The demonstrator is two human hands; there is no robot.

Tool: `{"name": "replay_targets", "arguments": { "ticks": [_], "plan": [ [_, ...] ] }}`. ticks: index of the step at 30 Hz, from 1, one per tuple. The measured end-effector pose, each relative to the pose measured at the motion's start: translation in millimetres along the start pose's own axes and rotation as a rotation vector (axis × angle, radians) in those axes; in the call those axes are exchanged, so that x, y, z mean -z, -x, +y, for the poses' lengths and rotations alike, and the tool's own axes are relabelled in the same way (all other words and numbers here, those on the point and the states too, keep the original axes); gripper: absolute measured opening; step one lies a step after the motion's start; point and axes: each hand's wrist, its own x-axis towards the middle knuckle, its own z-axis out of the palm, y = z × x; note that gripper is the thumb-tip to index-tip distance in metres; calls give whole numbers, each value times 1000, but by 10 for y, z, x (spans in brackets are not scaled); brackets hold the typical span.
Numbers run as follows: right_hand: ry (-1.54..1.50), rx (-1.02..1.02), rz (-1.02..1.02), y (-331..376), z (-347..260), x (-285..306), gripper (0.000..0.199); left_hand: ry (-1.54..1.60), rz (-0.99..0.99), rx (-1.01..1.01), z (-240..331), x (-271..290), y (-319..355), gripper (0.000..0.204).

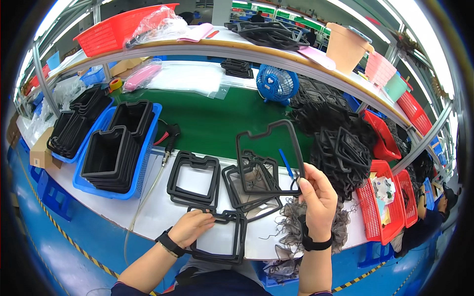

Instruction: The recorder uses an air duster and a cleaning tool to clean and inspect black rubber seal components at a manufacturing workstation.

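Observation:
A thin black frame [269,192] with a notched upper edge is held up in my right hand [318,200], pinched at its lower right corner. A slim blue-handled tool [285,162] is also at those fingers; its lower end is partly hidden. My left hand [195,228] has its fingers closed on the upper left edge of another black frame [242,237], on a small stack near the table's front edge. Behind it lies another frame stack [193,177]. Loose frames with sheer dark material [252,185] lie beneath the raised frame. Dark stringy scraps [289,222] lie beside my right wrist.
Left, a blue basket [143,163] holds stacked black frames, near an air gun [172,138] with a hose. A blue fan [277,84] stands at the back. Piled dark frames [343,160] and a red basket [373,217] are at right. A shelf [197,47] spans above.

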Motion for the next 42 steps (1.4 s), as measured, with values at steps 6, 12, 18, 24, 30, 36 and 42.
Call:
{"name": "replay_targets", "arguments": {
  "ticks": [6,12,18,24,30,36,42],
  "plan": [
    [-316,-171,-27,172,-36,30,30,-442,41,32,46,-48,181,32],
    [-550,-286,-113,322,16,-30,31,-375,-47,-112,265,-364,408,48],
    [-580,-353,-113,343,137,-151,30,-148,-122,-341,444,-422,540,56],
    [-379,-567,-249,336,354,-384,34,-265,101,-425,559,-226,561,45],
    [-151,-678,-434,254,743,-889,42,-819,461,-749,664,265,32,45],
    [696,78,-533,98,1182,-921,28,-1228,795,-890,584,647,-521,42],
    [1214,-68,-195,-147,1650,-49,22,-1495,926,-877,424,397,-435,41]
  ]
}}
